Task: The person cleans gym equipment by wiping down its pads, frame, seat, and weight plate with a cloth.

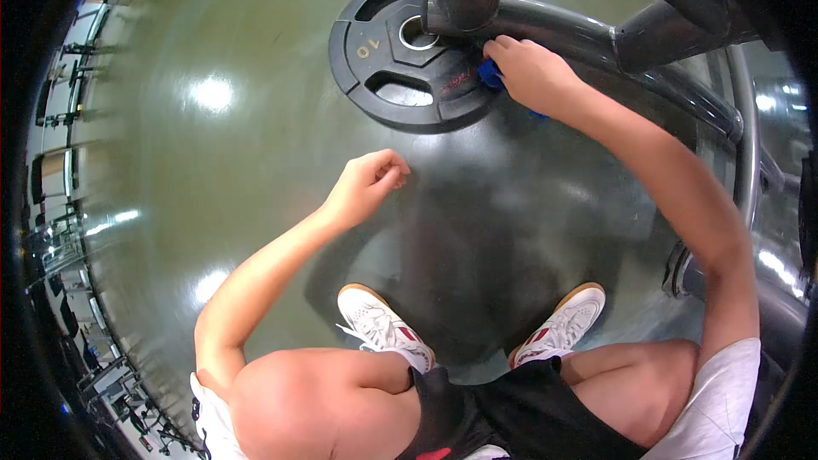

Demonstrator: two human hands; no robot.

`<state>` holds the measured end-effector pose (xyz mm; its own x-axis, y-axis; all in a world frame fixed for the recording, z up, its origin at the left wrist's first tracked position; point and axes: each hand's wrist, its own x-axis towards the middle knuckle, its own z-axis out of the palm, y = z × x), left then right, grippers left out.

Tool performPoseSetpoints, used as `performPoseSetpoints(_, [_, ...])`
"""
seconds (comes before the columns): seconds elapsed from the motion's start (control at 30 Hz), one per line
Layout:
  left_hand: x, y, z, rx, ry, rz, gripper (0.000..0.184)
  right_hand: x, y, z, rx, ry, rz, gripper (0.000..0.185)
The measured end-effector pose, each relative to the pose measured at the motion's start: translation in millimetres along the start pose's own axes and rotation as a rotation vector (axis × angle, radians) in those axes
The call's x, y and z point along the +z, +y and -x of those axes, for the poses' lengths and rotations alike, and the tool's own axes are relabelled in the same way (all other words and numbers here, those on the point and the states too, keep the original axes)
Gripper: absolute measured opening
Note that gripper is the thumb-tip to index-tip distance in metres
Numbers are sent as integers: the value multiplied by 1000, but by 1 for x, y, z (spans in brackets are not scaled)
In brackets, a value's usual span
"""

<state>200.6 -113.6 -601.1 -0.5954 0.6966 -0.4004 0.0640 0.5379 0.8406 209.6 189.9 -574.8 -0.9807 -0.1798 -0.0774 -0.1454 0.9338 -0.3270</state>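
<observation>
— Where to find the weight plate [422, 60]?

— Look beyond the white shoes [377, 315], low by the floor [273, 136], partly beneath the metal frame [554, 27]. Can't tell whether flat on the floor or raised a little.

— And the right hand [538, 74]?

— At the plate's lower right edge, close beside the frame, with fingers pinched together on a blue cloth [490, 74]. Can't make out the grip underneath.

— And the left hand [368, 183]?

— Over the floor, apart from the plate, with fingers curled in and thumb close against them. Holding nothing visible.

— What to be wary of?

— Could bump knuckles on the frame, given so little room between tube and plate. Could also snag the cloth against the tube, or trap fingers under the rim in case of a tipping or sliding plate.

— Any writing to read?

— Just a gold-coloured "10" [368, 49] on the plate's left side, upside down from here. Also red lettering [457, 79] near the cloth, but too blurred to read. Can't pick out a brand, even on the shoes.
</observation>
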Motion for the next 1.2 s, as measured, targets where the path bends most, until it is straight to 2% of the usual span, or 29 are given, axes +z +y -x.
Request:
performPoseSetpoints(0.03, [0,1,-1,1,-1,-3,13,5,-1,2,33,10,137,28])
performPoseSetpoints(0.07, [2,2,-1,24,-11,-27,13,11,-2,2,35,12,135,28])
performPoseSetpoints(0.13, [6,4,-2,43,-23,-49,13,21,-11,-1,-69,86,184,28])
performPoseSetpoints(0.17, [8,3,-2,37,-40,-56,13,25,-15,-5,-94,46,182,25])
performPoseSetpoints(0.27, [11,3,-3,37,-60,-61,13,43,-34,-20,-188,-23,56,20])
performPoseSetpoints(0.37, [13,3,-4,17,-65,-18,13,53,-54,-30,-210,19,-160,10])
performPoseSetpoints(0.4, [14,3,-5,-7,-59,28,13,53,-59,-37,-203,-85,-221,14])
performPoseSetpoints(0.47, [16,1,-5,-6,-48,40,13,55,-69,-41,-97,-259,-598,23])
performPoseSetpoints(0.53, [14,10,-6,-5,-33,56,13,50,-68,-40,-145,-219,-636,26])
performPoseSetpoints(0.6, [13,17,0,-18,-18,59,13,36,-60,-43,-87,-58,-682,29])
performPoseSetpoints(0.67, [11,14,3,-16,-15,59,13,14,-44,-43,-33,111,-615,28])
performPoseSetpoints(0.73, [8,11,3,-10,-23,50,13,6,-26,-37,13,241,-318,28])
performPoseSetpoints(0.8, [8,9,2,21,-16,63,13,2,-11,-21,-46,207,73,28])
performPoseSetpoints(0.83, [8,7,2,22,-16,64,13,8,4,-16,-219,227,260,31])
performPoseSetpoints(0.93, [9,2,5,12,-65,-8,12,22,16,1,-105,170,374,35])
performPoseSetpoints(1.0, [10,1,8,5,-85,-41,17,33,4,18,25,166,220,39])
performPoseSetpoints(1.07, [13,-1,7,-5,-76,-20,17,46,0,23,-24,205,172,38])
performPoseSetpoints(1.2, [17,3,2,-4,-73,20,17,46,-26,22,53,189,7,36])
